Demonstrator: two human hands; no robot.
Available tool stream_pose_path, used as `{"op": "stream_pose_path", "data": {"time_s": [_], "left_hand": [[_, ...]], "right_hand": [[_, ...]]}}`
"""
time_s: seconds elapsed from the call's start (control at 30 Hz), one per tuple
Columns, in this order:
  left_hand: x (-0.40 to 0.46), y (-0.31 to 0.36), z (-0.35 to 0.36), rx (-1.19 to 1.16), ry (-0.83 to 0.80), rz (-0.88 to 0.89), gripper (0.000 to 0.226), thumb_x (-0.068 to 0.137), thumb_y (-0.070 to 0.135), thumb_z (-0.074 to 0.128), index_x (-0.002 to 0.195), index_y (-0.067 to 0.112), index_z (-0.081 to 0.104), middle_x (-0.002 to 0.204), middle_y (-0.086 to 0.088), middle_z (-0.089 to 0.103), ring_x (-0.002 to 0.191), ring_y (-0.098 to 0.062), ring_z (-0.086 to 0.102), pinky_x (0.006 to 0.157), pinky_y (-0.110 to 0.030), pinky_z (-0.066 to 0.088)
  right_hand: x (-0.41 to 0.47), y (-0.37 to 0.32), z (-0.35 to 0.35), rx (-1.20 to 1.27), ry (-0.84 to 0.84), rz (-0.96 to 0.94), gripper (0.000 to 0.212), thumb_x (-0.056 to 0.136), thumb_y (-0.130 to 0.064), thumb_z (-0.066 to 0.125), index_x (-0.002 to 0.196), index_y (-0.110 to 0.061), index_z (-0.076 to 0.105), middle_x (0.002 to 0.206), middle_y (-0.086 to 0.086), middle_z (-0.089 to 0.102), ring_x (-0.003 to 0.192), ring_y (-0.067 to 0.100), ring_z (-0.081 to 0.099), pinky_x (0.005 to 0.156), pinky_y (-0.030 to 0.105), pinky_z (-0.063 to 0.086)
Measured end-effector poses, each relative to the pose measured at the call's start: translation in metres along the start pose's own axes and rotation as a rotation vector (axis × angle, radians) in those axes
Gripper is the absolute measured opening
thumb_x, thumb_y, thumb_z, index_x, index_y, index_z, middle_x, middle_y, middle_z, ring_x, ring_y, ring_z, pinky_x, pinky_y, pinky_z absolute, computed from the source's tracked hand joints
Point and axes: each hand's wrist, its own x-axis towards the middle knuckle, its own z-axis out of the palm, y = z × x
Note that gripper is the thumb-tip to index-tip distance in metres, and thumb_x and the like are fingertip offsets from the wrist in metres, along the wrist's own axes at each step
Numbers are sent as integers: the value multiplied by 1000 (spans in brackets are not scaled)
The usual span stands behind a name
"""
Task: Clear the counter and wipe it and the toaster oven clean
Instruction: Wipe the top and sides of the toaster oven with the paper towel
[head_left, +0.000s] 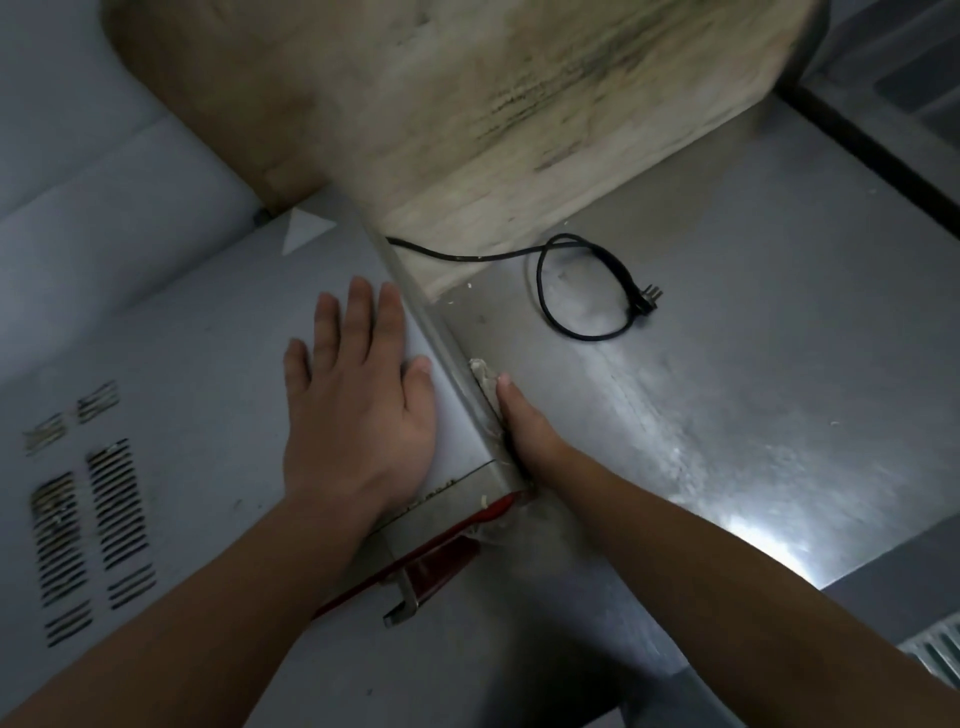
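No legible writing on the toaster oven (182, 389), which stands on the steel counter (753, 338), long side edge running from near to far. Left hand (358, 410) lies flat, fingers straight, on its top. Right hand (524, 431) presses a cloth (483, 376) against its right side; finger position unclear.

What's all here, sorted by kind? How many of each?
Hands: 2, left hand, right hand
Toaster oven: 1
Cloth: 1
Black power cord: 1
Wooden board: 1
Total: 6
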Motion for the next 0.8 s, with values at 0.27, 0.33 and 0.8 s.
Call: {"op": "stream_pose_path", "data": {"time_s": [0.27, 0.33, 0.8], "left_hand": [[-1, 0, 1, 14, 9, 3, 72, 95, 52, 5, 161, 23, -1, 169, 1, -6, 154, -20, -10, 124, -50, 1], [-1, 0, 1, 18, 11, 3, 72, 95, 52, 4, 161, 23, 0, 169, 1, -5, 155, -21, -9, 124, -50, 2], [1, -5, 4, 1, 29, -3, 71, 96, 52, 9, 161, 26, 3, 169, 2, -3, 155, -19, -6, 125, -48, 1]], "right_hand": [[-88, 30, -15, 10, 30, -74, 22, 104, -36, 44, 120, -28, 55, 110, -23, 59, 104, -9, 56, 73, -8, 38], [-88, 43, -13, -29, 33, -95, 64, 93, -53, 51, 138, -8, 54, 139, -1, 56, 134, 16, 49, 105, 15, 41], [-34, 32, -13, 31, 42, -45, 31, 98, -51, 48, 121, -33, 58, 118, -13, 60, 102, -3, 56, 97, 21, 37]]}}
